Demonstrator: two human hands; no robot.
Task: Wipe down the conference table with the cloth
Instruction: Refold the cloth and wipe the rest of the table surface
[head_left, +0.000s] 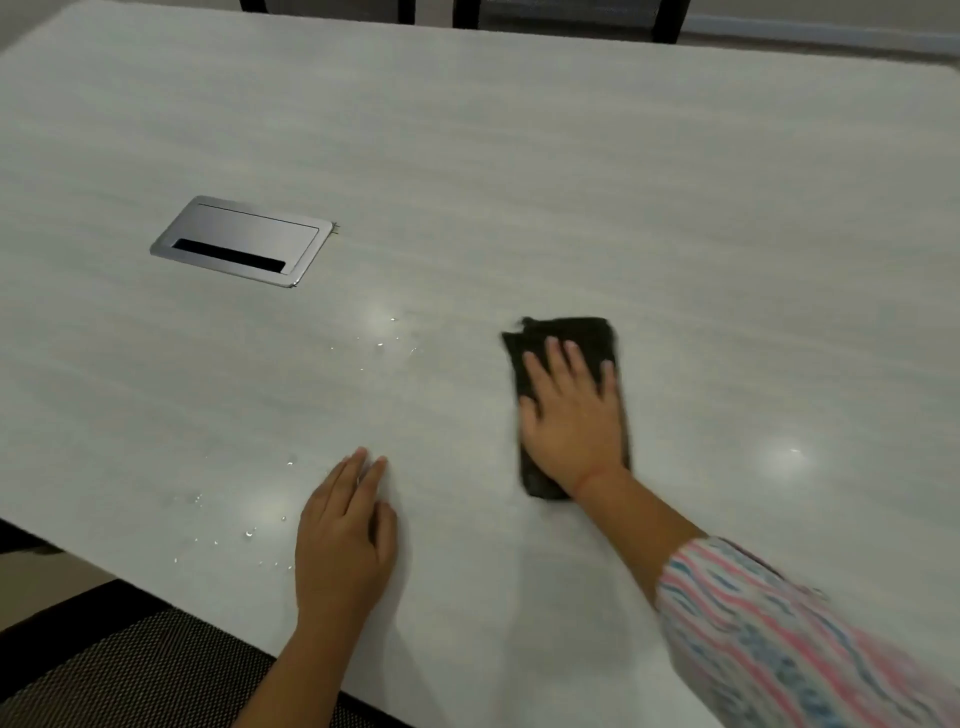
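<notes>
Pale table (519, 171) — cloth (569, 328) under right hand (571, 415)

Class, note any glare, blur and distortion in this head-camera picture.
Head view: soft glare patches on the conference table, one beside the water droplets; motion blur smears the dark cloth, the right hand pressing it and the striped sleeve; the left hand looks sharper; the far edge bows.

One table (519, 156), one cloth (571, 332), one cable hatch (241, 240), two hands (343, 540) (571, 415), perhaps three chairs (130, 670) (332, 8) (571, 13).
</notes>
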